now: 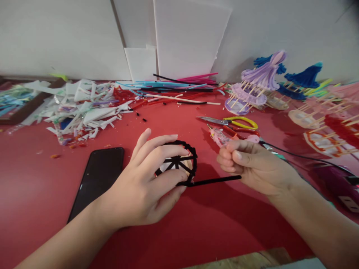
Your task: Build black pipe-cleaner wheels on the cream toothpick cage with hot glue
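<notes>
My left hand (146, 179) is wrapped round a black pipe-cleaner wheel (193, 164), its fingers on the rim and over the spokes. A pale disc shows behind the spokes. From the wheel's lower edge a straight black pipe-cleaner end (215, 181) sticks out to the right. Its tip lies just below the fingers of my right hand (246, 160), which are curled with thumb and forefinger together. Whether they pinch anything is not visible. Partly behind that hand lies a pink hot glue gun (220, 137) with its nozzle pointing up and left.
Yellow-handled scissors (230, 121) lie beyond my right hand. A black phone (98, 179) rests left of my left hand. White scraps (86, 104) and loose pipe cleaners (179, 87) line the back. Small carousel-like models (249, 89) stand right; a black cable (297, 154) runs there.
</notes>
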The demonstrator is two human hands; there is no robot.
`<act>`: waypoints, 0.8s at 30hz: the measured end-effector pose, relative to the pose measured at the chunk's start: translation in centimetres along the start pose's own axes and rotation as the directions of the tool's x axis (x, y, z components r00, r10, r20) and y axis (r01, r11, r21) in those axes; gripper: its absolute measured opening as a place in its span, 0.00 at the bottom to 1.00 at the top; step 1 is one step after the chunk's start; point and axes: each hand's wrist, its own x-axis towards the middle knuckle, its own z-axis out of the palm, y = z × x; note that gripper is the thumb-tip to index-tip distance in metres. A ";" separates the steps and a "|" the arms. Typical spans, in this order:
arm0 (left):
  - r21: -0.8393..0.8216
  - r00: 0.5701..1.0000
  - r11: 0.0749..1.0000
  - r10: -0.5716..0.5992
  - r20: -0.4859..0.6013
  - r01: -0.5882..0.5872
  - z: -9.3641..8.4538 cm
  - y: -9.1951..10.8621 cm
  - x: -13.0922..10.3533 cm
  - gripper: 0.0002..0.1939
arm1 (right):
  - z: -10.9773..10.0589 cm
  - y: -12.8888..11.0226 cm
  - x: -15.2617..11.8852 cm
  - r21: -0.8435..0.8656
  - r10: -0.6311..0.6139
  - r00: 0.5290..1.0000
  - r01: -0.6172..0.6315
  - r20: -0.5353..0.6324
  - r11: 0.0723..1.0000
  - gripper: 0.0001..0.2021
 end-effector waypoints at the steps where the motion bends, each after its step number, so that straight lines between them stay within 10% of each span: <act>1: 0.000 1.000 1.000 -0.002 -0.003 0.002 0.0 0.0 0.0 0.08 | -0.1 0.0 0.0 -0.001 -0.018 1.000 0.018 0.005 1.000 0.09; 14: 0.006 1.000 1.000 0.003 -0.009 -0.003 0.1 0.0 0.0 0.08 | 1.2 -0.5 -0.3 -0.051 -0.057 0.994 0.062 0.088 0.997 0.16; 24: 0.004 1.000 1.000 -0.004 -0.001 0.004 0.0 0.0 0.0 0.07 | 0.4 0.1 -0.1 -0.045 -0.039 0.993 0.034 -0.116 0.998 0.06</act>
